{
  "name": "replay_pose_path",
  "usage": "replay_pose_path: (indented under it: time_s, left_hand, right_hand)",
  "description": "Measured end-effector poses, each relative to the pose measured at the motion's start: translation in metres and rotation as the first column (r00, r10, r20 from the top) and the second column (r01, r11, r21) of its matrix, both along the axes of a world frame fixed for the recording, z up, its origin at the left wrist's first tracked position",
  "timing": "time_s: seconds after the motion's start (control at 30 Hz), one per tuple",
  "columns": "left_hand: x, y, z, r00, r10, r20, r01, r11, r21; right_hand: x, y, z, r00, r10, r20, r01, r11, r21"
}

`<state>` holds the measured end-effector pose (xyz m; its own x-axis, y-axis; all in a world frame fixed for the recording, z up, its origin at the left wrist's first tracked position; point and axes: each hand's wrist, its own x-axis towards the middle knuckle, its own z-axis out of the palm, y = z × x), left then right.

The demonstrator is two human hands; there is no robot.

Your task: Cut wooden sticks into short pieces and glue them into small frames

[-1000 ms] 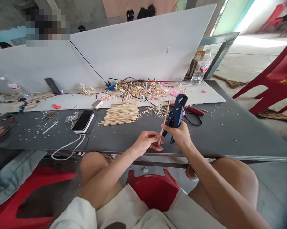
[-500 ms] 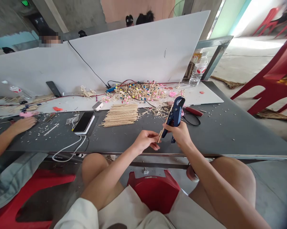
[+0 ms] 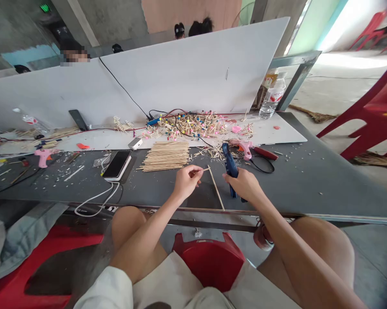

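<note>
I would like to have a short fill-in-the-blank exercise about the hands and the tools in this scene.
1. The right hand holds a hand cutter coloured ____.
2. The hand pinching a thin wooden stick is the ____ one.
3. The glue gun nearest the hand cutter has a ____ body.
Missing words: blue; left; pink.

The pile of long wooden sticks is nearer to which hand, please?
Left: the left hand is by the near right corner of the stick pile; the right hand, farther right.
</note>
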<state>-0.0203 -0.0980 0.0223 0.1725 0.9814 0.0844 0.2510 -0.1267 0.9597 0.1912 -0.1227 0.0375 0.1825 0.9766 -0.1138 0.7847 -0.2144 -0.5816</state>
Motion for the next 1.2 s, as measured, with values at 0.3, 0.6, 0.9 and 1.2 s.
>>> replay_pose_path:
  time_s: [0.3,0.6,0.9,1.2]
  left_hand:
    - [-0.005,-0.003,0.01,0.986,0.045,0.161,-0.09,0.955,0.282]
    - [-0.006,-0.004,0.014,0.998,0.055,0.028,-0.062,0.923,0.38]
    - [-0.007,-0.003,0.015,0.996,0.069,-0.05,-0.038,0.888,0.458]
    - [-0.009,-0.006,0.014,0.998,0.048,-0.05,-0.022,0.903,0.43]
  right_hand:
    - [-0.038,-0.037,0.015,0.968,0.196,-0.157,-0.197,0.98,0.009]
    - [-0.051,-0.046,0.007,0.965,0.201,-0.169,-0.193,0.979,0.065]
    - [-0.052,-0.045,-0.001,0.98,0.18,-0.087,-0.169,0.978,0.123]
    - [-0.059,-0.046,-0.004,0.983,0.183,0.021,-0.183,0.967,0.177]
